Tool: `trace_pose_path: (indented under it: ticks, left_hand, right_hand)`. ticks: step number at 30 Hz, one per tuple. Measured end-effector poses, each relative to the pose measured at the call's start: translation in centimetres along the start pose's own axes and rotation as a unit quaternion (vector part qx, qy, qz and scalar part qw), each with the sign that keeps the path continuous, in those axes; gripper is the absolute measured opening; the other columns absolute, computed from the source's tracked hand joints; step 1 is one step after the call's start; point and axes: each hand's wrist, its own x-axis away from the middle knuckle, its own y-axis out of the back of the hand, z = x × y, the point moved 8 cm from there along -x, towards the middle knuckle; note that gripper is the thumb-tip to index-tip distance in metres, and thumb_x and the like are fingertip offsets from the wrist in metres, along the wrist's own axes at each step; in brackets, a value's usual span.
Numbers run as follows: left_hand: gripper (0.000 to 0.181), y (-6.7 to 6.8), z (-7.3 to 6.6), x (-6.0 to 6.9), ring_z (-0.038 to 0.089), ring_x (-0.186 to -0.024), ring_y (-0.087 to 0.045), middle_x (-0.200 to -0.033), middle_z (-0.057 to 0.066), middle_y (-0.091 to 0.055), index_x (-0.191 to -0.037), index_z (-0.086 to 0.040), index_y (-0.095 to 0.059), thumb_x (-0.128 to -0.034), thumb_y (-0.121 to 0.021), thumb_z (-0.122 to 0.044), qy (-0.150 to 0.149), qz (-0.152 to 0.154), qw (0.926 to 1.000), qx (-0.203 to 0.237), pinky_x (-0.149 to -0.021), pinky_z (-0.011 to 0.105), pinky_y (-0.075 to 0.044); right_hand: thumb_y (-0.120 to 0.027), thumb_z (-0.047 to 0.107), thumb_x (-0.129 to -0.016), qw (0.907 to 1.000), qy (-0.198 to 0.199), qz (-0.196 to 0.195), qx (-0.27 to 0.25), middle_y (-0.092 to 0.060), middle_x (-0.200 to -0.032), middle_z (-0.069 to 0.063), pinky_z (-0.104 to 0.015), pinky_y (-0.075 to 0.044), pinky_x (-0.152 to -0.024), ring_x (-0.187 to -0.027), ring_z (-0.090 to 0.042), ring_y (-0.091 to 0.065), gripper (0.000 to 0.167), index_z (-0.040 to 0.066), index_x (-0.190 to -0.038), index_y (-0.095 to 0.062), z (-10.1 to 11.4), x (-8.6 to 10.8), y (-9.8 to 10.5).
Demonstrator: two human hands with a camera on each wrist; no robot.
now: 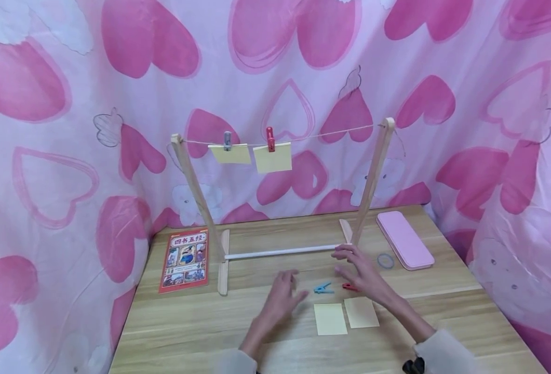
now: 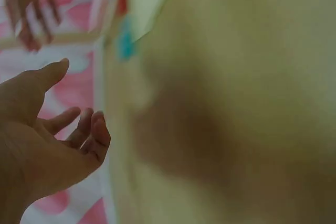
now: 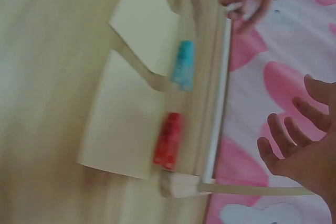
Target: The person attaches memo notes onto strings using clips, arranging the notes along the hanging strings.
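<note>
Right hand (image 1: 365,274) — fingers loose and spread, nothing in it. Left hand (image 1: 282,298) same deal, thumb apart from fingers, also holding nothing. Red clip (image 3: 168,141) lies on table (image 1: 172,332) just below right hand, partly hidden by it in head view, so right's clearly nearer. Blue clip (image 3: 183,64) sits left of red, between hands. Both clips' long axes run roughly along white rod (image 1: 284,252) — pale yellow notes (image 1: 331,319) just on near side.

Red book (image 1: 184,262) w/ cartoon cover, flat on L side of wood desk (image 1: 172,327); pink case (image 1: 405,240) on R, sm. grey ring (image 1: 385,261) just beside it. Pink-heart curtain (image 1: 275,85) behind + both sides.
</note>
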Motion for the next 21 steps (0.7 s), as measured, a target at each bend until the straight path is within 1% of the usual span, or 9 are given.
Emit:
trace_pose_path:
  ticks: [1,3,4,5,9,14,16,19,21]
  left_hand:
    - [0.066,-1.1,0.4,0.7,0.020,-0.103,-0.058,-0.118,0.007,-0.061,-0.148,-0.005,-0.057,-0.1013,-0.079,-0.047,0.013,0.008,0.9999,-0.004,-0.085,0.034,-0.056]
    - [0.067,-2.0,-0.5,2.2,0.020,-0.102,-0.055,-0.113,0.006,-0.059,-0.143,-0.003,-0.060,-0.0970,-0.083,-0.046,0.041,0.020,0.9989,-0.011,-0.082,0.034,-0.053]
    - [0.069,-2.2,-0.9,2.7,0.020,-0.102,-0.053,-0.112,0.004,-0.059,-0.142,-0.003,-0.061,-0.0942,-0.085,-0.046,0.047,0.019,0.9986,-0.013,-0.083,0.033,-0.051]
    - [0.069,-2.6,-0.9,3.1,0.019,-0.102,-0.051,-0.111,0.003,-0.058,-0.139,-0.003,-0.062,-0.0918,-0.088,-0.045,0.046,0.014,0.9986,-0.022,-0.083,0.032,-0.049]
    - [0.070,-3.2,-1.1,3.7,0.018,-0.101,-0.047,-0.109,0.000,-0.057,-0.133,-0.006,-0.066,-0.0822,-0.095,-0.043,0.043,-0.016,0.9973,-0.057,-0.084,0.031,-0.044]
    - [0.072,-3.6,-0.8,4.0,0.019,-0.105,-0.042,-0.114,0.001,-0.052,-0.132,-0.010,-0.067,-0.0772,-0.098,-0.047,0.048,-0.012,0.9972,-0.056,-0.090,0.035,-0.041]
    - [0.072,-3.7,-0.9,4.2,0.019,-0.106,-0.041,-0.116,0.002,-0.052,-0.131,-0.012,-0.067,-0.0758,-0.098,-0.047,0.044,-0.017,0.9974,-0.055,-0.091,0.037,-0.040]
    - [0.071,-4.0,-1.2,4.5,0.022,-0.108,-0.040,-0.119,0.004,-0.051,-0.129,-0.017,-0.067,-0.0724,-0.101,-0.043,0.034,-0.026,0.9970,-0.065,-0.092,0.039,-0.038]
    - [0.071,-4.3,-1.2,4.6,0.022,-0.109,-0.040,-0.121,0.003,-0.049,-0.127,-0.022,-0.067,-0.0689,-0.103,-0.041,0.034,-0.026,0.9957,-0.082,-0.093,0.040,-0.038]
  right_hand:
    - [-0.077,0.001,-0.099,1.0000,0.000,0.001,0.001,-0.064,-0.139,-0.020,-0.051,-0.058,-0.099,-0.126,-0.042,-0.064,0.030,0.002,-0.129,-0.073,-0.2,0.3,-0.3]
    - [-0.077,0.002,-0.100,1.0000,-0.004,0.005,0.000,-0.064,-0.139,-0.018,-0.051,-0.058,-0.099,-0.125,-0.039,-0.064,0.029,0.003,-0.128,-0.073,-0.6,0.8,-0.9]
    - [-0.077,0.003,-0.100,1.0000,-0.007,0.006,0.001,-0.064,-0.140,-0.018,-0.051,-0.058,-0.099,-0.124,-0.038,-0.064,0.029,0.004,-0.128,-0.074,-0.7,1.0,-1.0]
    - [-0.077,0.003,-0.100,0.9999,-0.009,0.007,-0.001,-0.064,-0.139,-0.018,-0.052,-0.058,-0.098,-0.123,-0.037,-0.065,0.028,0.004,-0.128,-0.074,-0.9,1.1,-1.2]
    - [-0.077,0.004,-0.101,0.9998,-0.011,0.013,0.001,-0.063,-0.139,-0.017,-0.051,-0.058,-0.099,-0.122,-0.035,-0.065,0.027,0.004,-0.128,-0.074,-1.1,1.3,-1.4]
    - [-0.078,0.001,-0.099,0.9999,0.004,0.014,0.008,-0.065,-0.136,-0.020,-0.045,-0.058,-0.100,-0.122,-0.037,-0.065,0.028,0.003,-0.127,-0.074,-1.3,1.2,-1.6]
    - [-0.079,-0.001,-0.097,0.9996,0.014,0.020,0.015,-0.065,-0.134,-0.022,-0.047,-0.058,-0.099,-0.122,-0.039,-0.065,0.029,0.002,-0.125,-0.074,-1.5,1.1,-1.8]
    - [-0.083,-0.002,-0.093,0.9967,0.023,0.044,0.064,-0.066,-0.132,-0.023,-0.055,-0.058,-0.099,-0.121,-0.041,-0.066,0.031,0.001,-0.123,-0.074,-2.1,1.0,-2.5]
    - [-0.086,0.001,-0.091,0.9897,0.028,0.074,0.119,-0.066,-0.134,-0.023,-0.064,-0.055,-0.103,-0.124,-0.042,-0.065,0.035,0.002,-0.124,-0.074,-2.7,1.0,-3.3]
